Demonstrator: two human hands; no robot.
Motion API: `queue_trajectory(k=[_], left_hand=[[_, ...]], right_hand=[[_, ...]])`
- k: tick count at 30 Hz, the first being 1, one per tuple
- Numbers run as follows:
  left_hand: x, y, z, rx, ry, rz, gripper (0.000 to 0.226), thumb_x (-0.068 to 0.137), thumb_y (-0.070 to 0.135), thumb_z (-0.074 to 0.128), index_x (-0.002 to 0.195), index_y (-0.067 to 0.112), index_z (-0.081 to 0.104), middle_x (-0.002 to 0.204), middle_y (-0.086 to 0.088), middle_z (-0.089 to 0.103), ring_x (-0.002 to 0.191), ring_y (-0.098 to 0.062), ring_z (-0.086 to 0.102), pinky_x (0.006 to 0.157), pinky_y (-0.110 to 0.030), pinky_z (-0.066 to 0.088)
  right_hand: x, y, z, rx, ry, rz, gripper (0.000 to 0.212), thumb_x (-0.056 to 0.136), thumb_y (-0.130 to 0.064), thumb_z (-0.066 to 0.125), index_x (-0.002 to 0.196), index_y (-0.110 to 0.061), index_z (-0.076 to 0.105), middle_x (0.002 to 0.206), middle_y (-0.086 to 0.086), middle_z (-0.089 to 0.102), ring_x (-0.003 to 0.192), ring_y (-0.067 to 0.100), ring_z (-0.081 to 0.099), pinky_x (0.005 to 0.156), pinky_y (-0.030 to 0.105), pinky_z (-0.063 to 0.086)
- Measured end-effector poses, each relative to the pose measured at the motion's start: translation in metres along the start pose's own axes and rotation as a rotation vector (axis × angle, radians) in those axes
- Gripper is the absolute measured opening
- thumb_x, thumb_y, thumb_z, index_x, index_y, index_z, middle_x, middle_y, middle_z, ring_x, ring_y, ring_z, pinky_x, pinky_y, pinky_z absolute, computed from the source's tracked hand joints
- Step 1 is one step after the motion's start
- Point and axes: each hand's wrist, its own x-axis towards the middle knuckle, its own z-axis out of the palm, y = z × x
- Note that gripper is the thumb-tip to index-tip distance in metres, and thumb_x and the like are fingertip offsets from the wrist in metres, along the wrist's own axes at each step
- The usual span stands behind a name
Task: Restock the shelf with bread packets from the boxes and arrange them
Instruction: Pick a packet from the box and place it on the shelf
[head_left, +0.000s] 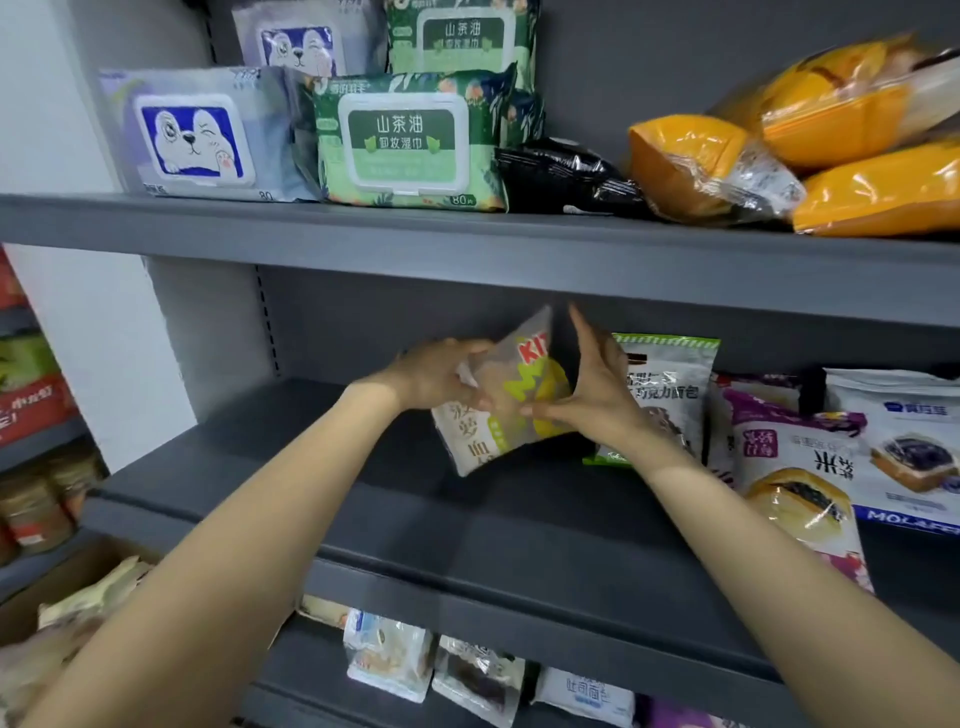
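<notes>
Both hands reach into the middle shelf (467, 530), where the left hand (436, 376) pinches the left edge of a bread packet (506, 402) and the right hand (592, 395) clamps its right side between thumb and raised fingers, so the packet is held tilted just above the shelf floor, near the centre of the view. At 3 o'clock from it, just behind the right hand, a green-edged packet (670, 384) stands upright, with purple packets (795, 467) further along at 4 o'clock. At 12 o'clock, on the upper shelf (311, 228), lie wipes packs (410, 140), and at 8 o'clock an open box (78, 587) holds more packets.
</notes>
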Motion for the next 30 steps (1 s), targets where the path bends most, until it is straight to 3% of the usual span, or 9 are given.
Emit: queue_trajectory(k=[2, 5, 7, 10, 14, 16, 19, 26, 30], left_hand=[[0.014, 0.011, -0.009, 0.24, -0.024, 0.051, 0.061, 0.079, 0.028, 0.074, 0.133, 0.03, 0.047, 0.12, 0.009, 0.058, 0.111, -0.014, 0.053, 0.088, -0.03, 0.043], [0.038, 0.02, -0.015, 0.427, -0.012, 0.091, 0.06, 0.077, 0.027, 0.072, 0.129, 0.033, 0.042, 0.123, 0.004, 0.057, 0.117, -0.02, 0.05, 0.087, -0.036, 0.036], [0.054, 0.018, -0.012, 0.495, 0.014, 0.097, 0.06, 0.075, 0.029, 0.072, 0.126, 0.033, 0.041, 0.123, 0.001, 0.055, 0.118, -0.024, 0.048, 0.085, -0.038, 0.032], [0.075, 0.013, 0.003, 0.623, 0.056, 0.084, 0.06, 0.078, 0.029, 0.07, 0.13, 0.03, 0.038, 0.133, -0.003, 0.046, 0.126, -0.026, 0.041, 0.099, -0.043, 0.03], [0.084, 0.001, 0.039, 0.708, 0.016, -0.021, 0.07, 0.08, 0.033, 0.07, 0.139, 0.03, 0.032, 0.143, -0.003, 0.038, 0.134, -0.028, 0.035, 0.103, -0.05, 0.027], [0.083, -0.001, 0.05, 0.725, 0.038, -0.053, 0.074, 0.08, 0.037, 0.07, 0.142, 0.031, 0.029, 0.144, -0.005, 0.035, 0.134, -0.031, 0.033, 0.102, -0.051, 0.03], [0.081, 0.002, 0.057, 0.707, 0.077, -0.096, 0.07, 0.083, 0.036, 0.067, 0.142, 0.03, 0.029, 0.146, -0.008, 0.031, 0.134, -0.034, 0.031, 0.102, -0.052, 0.031], [0.056, 0.007, 0.054, 0.492, 0.266, -0.15, 0.053, 0.09, 0.024, 0.053, 0.14, 0.025, 0.036, 0.141, -0.008, 0.038, 0.125, -0.032, 0.044, 0.1, -0.045, 0.035], [0.007, -0.001, 0.044, 0.397, 0.459, -0.23, 0.033, 0.092, 0.022, 0.05, 0.125, 0.019, 0.052, 0.124, -0.01, 0.057, 0.111, -0.033, 0.056, 0.09, -0.038, 0.042]], right_hand=[[0.006, -0.002, 0.0, 0.163, -0.076, 0.015, 0.116, 0.065, -0.018, 0.085, 0.15, -0.03, 0.007, 0.15, 0.005, 0.03, 0.139, 0.02, 0.029, 0.107, 0.027, 0.029], [0.013, 0.005, 0.01, 0.288, 0.091, 0.087, 0.098, 0.064, -0.013, 0.085, 0.142, -0.023, 0.027, 0.124, 0.004, 0.056, 0.116, 0.02, 0.054, 0.092, 0.027, 0.044], [0.017, 0.011, 0.017, 0.297, 0.197, 0.131, 0.095, 0.068, -0.011, 0.083, 0.142, -0.019, 0.025, 0.119, 0.005, 0.059, 0.111, 0.023, 0.058, 0.09, 0.028, 0.047], [0.022, 0.021, 0.026, 0.357, 0.255, 0.196, 0.079, 0.085, -0.016, 0.069, 0.145, -0.028, 0.019, 0.134, 0.013, 0.05, 0.114, 0.026, 0.054, 0.077, 0.019, 0.048], [0.017, 0.041, 0.034, -0.356, 0.16, 0.142, 0.09, 0.078, 0.0, 0.066, 0.148, -0.023, 0.014, 0.142, 0.02, 0.017, 0.131, 0.038, 0.03, 0.104, 0.036, 0.036], [0.016, 0.049, 0.036, -0.615, 0.145, 0.097, 0.081, 0.075, 0.0, 0.066, 0.142, -0.018, 0.026, 0.141, 0.02, 0.016, 0.13, 0.036, 0.025, 0.097, 0.038, 0.04], [0.017, 0.05, 0.034, -0.714, 0.109, 0.079, 0.079, 0.077, -0.006, 0.067, 0.144, -0.018, 0.025, 0.143, 0.018, 0.019, 0.131, 0.035, 0.025, 0.096, 0.038, 0.04], [0.011, 0.033, 0.026, -0.514, 0.114, -0.039, 0.07, 0.083, -0.004, 0.059, 0.145, -0.016, 0.029, 0.146, 0.014, 0.019, 0.136, 0.031, 0.021, 0.111, 0.036, 0.028], [0.009, -0.003, 0.037, -0.198, 0.048, -0.116, 0.036, 0.088, -0.011, 0.056, 0.124, -0.013, 0.054, 0.129, 0.011, 0.051, 0.123, 0.028, 0.047, 0.101, 0.032, 0.039]])
